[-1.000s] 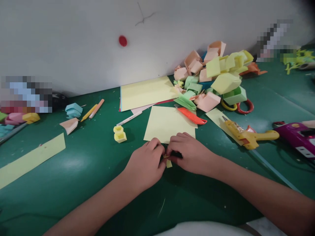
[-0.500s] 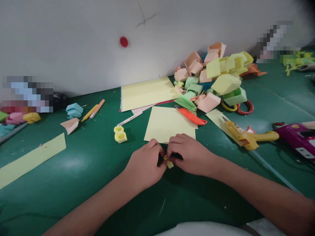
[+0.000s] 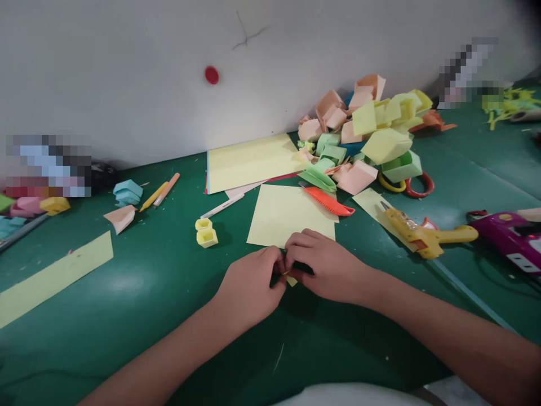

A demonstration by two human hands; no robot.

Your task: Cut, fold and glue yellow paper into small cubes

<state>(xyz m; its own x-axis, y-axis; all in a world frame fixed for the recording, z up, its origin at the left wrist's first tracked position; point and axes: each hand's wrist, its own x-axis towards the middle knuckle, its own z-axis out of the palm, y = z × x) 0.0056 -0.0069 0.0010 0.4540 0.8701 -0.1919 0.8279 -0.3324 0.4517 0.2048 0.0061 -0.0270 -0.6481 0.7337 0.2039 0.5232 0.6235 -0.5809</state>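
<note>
My left hand and my right hand meet over the green table, fingers curled together. Both pinch a small yellow paper piece, mostly hidden between the fingertips. Just beyond my hands lies a square yellow sheet. A small folded yellow paper shape stands to the left of it.
A heap of folded coloured paper pieces lies at the back against the wall, with scissors beside it. An orange cutter, a yellow glue gun, a purple tool, a white pen, a yellow paper strip.
My left hand has drawn slightly back toward me, and less of the small yellow piece shows below the fingers. The rest stays as it was.
</note>
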